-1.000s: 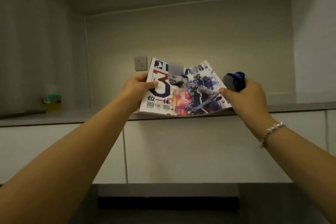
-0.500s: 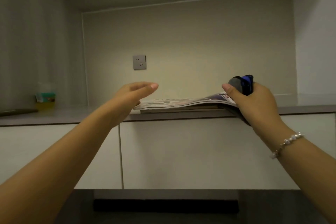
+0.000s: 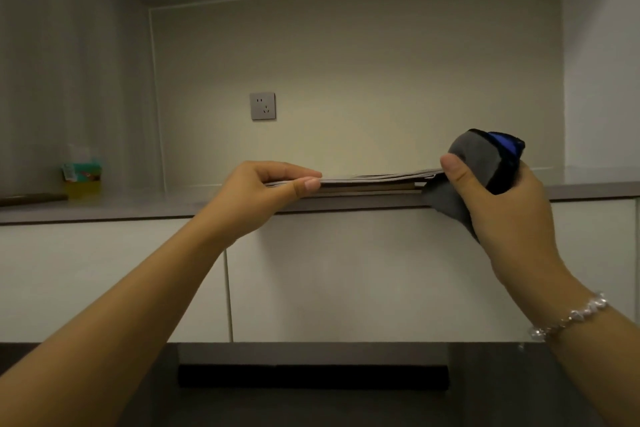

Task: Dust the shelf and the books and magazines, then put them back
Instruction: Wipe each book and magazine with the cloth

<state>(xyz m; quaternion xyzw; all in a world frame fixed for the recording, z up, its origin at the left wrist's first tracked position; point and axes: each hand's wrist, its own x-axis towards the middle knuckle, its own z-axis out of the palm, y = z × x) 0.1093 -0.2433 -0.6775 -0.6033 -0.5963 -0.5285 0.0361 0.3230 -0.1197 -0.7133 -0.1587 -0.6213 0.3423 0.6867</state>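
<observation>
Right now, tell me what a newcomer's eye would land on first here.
Two bare hands meet at the grey shelf edge: the left hand pinches the near corner of the flat stack of magazines, while the right hand grips a bunched grey and blue cloth at its other end. Behind, a square grey wall socket stands out on the back wall.

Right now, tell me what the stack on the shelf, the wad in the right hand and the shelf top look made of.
Stack: paper magazines, thin layered sheet edges; finish unclear edge-on.
Wad: soft matte grey cloth, folds and a drooping tail; the blue-black part is unclear.
Shelf top: smooth grey, faintly reflective; probably laminate or stone, undecidable.
</observation>
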